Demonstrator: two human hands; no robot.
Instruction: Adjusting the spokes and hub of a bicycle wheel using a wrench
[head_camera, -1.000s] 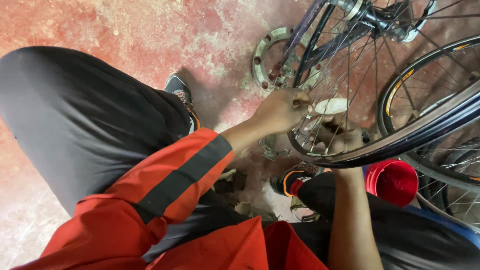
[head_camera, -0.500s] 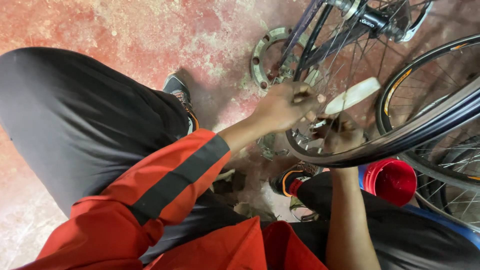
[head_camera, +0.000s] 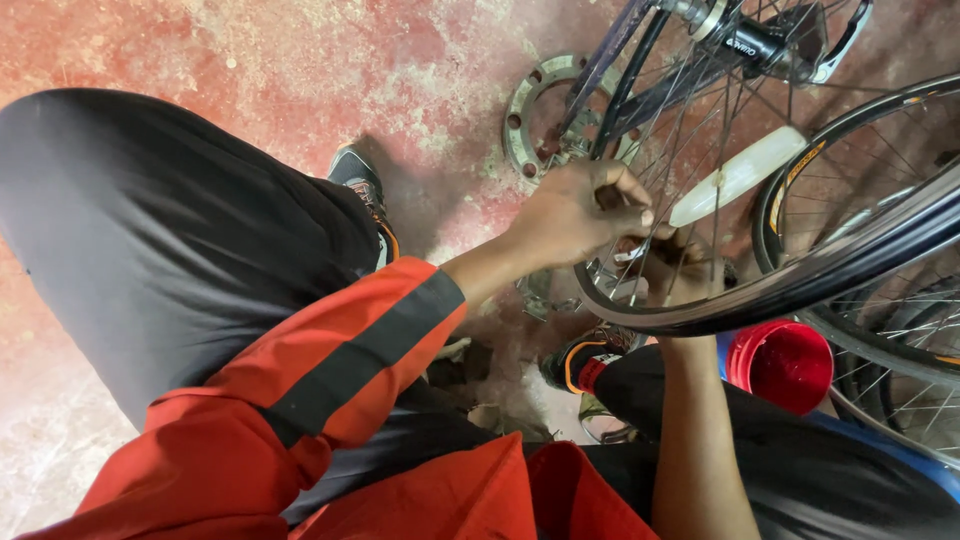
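Left hand grip closed, pinching at wheel rim among spokes. Right hand grip hidden behind rim, cannot tell. Risk: fingers caught if wheel turns.

The right hand sits mostly behind the wheel rim and spokes, so its grip cannot be made out. What the left hand pinches is too small to tell. The red container is partly covered by the rim. The second wheel runs off the right edge.
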